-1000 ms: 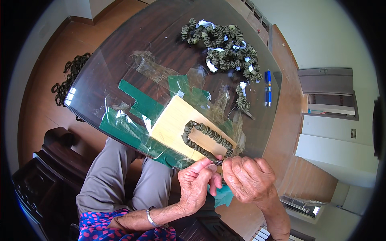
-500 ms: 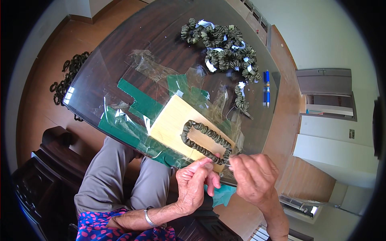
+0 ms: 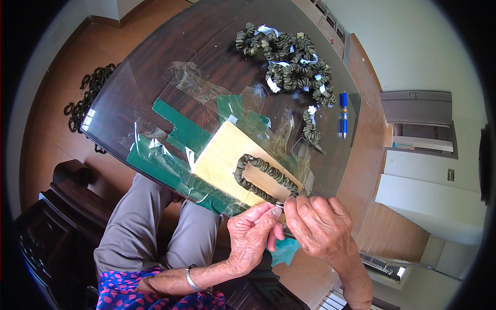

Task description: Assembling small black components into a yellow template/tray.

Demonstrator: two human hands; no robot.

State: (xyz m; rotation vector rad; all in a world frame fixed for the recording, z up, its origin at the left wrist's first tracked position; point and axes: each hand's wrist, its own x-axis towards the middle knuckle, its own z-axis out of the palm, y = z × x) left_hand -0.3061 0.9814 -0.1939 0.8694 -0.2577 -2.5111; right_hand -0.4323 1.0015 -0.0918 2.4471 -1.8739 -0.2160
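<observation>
A dark olive ruched fabric loop (image 3: 261,176) lies on a pale wooden board (image 3: 222,157) at the near edge of the glass-topped table (image 3: 206,41). My left hand (image 3: 252,238) and my right hand (image 3: 320,225) meet at the loop's near end. Both pinch it with thumb and fingertips, and a small metal piece shows between them. Clear plastic sleeves with green backing (image 3: 178,132) lie under and around the board.
A pile of several finished olive loops with white tags (image 3: 289,64) sits at the far side. Two blue pens (image 3: 342,113) lie by the right edge. More dark loops (image 3: 85,98) lie on the wooden floor at left. A dark wooden chair (image 3: 57,206) stands beside my knees.
My hands have stayed at the loop's near end, with only small finger shifts. The loop on the board has opened slightly wider.
</observation>
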